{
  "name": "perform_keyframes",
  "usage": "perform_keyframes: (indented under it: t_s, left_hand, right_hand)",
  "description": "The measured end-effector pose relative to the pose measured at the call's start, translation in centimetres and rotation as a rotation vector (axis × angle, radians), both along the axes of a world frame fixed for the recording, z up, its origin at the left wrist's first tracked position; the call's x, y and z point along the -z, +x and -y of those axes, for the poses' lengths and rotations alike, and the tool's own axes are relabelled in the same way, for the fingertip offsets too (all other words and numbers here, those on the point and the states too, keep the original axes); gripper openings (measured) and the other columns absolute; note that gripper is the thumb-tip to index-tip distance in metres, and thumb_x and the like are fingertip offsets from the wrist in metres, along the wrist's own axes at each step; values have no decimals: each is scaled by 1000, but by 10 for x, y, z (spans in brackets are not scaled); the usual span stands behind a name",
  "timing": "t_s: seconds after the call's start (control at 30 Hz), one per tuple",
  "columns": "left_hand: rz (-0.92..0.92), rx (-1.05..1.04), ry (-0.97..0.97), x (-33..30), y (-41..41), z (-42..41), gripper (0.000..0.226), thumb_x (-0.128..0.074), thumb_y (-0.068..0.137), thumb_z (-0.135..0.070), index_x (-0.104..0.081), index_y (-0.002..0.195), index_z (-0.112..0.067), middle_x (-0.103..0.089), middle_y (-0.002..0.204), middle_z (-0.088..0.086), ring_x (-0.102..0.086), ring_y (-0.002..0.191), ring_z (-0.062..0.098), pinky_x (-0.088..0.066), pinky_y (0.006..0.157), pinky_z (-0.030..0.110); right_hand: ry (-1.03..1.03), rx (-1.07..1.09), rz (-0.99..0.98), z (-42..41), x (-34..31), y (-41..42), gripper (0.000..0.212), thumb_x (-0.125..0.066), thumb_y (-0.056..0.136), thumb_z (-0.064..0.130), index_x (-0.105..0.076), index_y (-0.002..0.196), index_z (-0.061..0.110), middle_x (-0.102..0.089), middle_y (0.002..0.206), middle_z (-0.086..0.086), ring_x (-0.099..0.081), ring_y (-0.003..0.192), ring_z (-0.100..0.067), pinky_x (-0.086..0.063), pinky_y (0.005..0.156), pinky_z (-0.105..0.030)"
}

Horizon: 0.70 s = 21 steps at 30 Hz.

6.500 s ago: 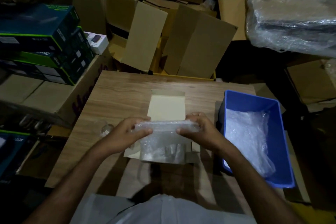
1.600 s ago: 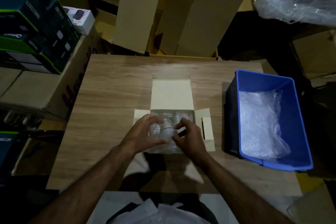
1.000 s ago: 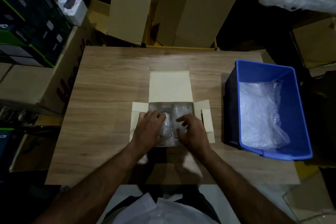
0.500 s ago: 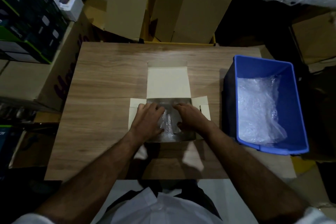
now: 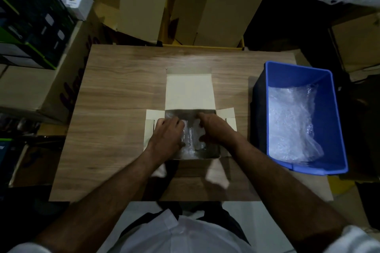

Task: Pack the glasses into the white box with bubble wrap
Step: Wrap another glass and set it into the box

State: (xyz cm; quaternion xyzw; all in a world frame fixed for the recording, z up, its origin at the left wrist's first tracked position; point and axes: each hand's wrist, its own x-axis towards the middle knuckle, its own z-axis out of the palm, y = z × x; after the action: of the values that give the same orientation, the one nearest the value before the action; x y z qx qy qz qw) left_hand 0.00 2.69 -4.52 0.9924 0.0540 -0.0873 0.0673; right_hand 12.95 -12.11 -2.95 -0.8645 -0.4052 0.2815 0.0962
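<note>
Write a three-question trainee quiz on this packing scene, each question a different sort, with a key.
1. True or false: the white box has its lid flap folded shut.
2. Multiple choice: spare bubble wrap lies in A) the blue bin, B) a cardboard carton, C) bare table.
3. Fill in: the left hand and right hand both press on the wrapped ______ inside the box.

Key: 1 false; 2 A; 3 glasses.
</note>
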Motion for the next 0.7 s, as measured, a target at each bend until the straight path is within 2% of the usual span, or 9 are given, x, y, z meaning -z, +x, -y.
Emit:
perform_keyframes:
  t_s: [0.13,0.2,0.27,0.33,0.43,0.57,0.63,0.7]
  left_hand:
    - [48,95,-55,-4,-11,-8,71,-76,78,-54,-59,130,-9,-64,129,9,-60,120,27,-41,106,44]
    - [65,122,-52,-3,-16,-12,73,-54,89,-63,-58,135,-8,-62,136,10,-58,126,26,-41,112,45]
    - [49,124,-50,0,-17,-13,73,-31,96,-63,-53,143,-12,-57,145,8,-54,133,23,-35,117,44]
    - [43,138,-54,2,-16,-14,68,-23,99,-59,-48,147,-18,-53,150,6,-50,137,22,-30,119,44]
    - [52,142,-79,0,-13,-14,62,-27,98,-54,-54,141,-19,-57,144,7,-53,133,22,-30,117,43]
    - [56,138,-38,-3,-12,-15,51,-45,100,-49,-58,138,-17,-61,139,8,-55,131,24,-23,117,42]
    - [45,138,-36,-5,-13,-13,51,-54,99,-46,-58,139,-15,-60,141,9,-54,133,25,-27,119,47]
    - [38,140,-17,-8,-14,-11,53,-51,99,-48,-58,139,-14,-61,139,10,-55,132,26,-32,117,51]
  right_hand:
    - [-17,-27,18,-1,0,3,54,-88,74,16,-66,122,8,-55,134,-15,-54,123,-29,-51,103,-40]
    - [-13,-25,9,0,0,4,52,-87,75,18,-67,121,9,-52,136,-14,-52,124,-27,-50,104,-39]
    - [-18,-24,-19,0,1,3,49,-84,78,15,-65,123,8,-58,134,-13,-56,123,-26,-50,103,-36]
    - [-20,-14,-38,1,2,2,45,-80,83,12,-64,124,8,-64,129,-11,-60,119,-24,-51,100,-34]
    - [-18,-20,-36,2,0,0,42,-77,85,10,-63,124,9,-66,126,-11,-63,116,-24,-51,97,-32]
    - [16,-81,71,4,-2,-7,52,-79,84,18,-58,131,12,-65,130,-11,-59,122,-27,-47,100,-36]
    - [17,-114,126,8,-3,-10,57,-77,86,23,-52,136,12,-62,134,-12,-56,125,-29,-46,103,-39]
    - [9,-133,167,14,-5,-12,63,-75,87,26,-48,142,11,-59,138,-14,-54,127,-30,-45,105,-40]
